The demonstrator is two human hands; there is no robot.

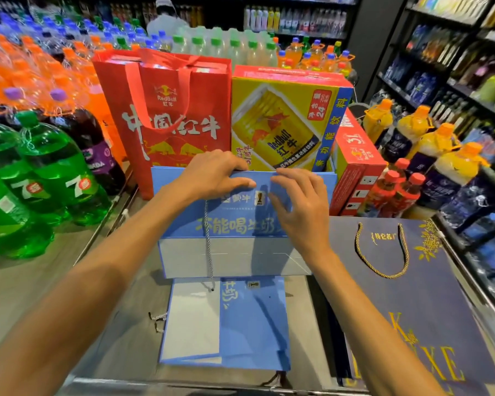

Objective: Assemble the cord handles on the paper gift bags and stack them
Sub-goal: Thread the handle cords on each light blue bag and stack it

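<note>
Our left hand [209, 172] gripped the blue bag [235, 217] at its top rim, fingers [229, 164] curled over it. The cord [209, 247] hung straight down the bag's face just below that hand, nearer it. Our right hand [303, 207] pressed the face, near-straight fingers right of centre.

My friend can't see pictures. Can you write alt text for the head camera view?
The left hand grips the top edge of a blue bag while the right hand rests on its front; a cord hangs down it. A second bag lies flat below, a navy bag to the right, a red bag and bottles behind.
</note>
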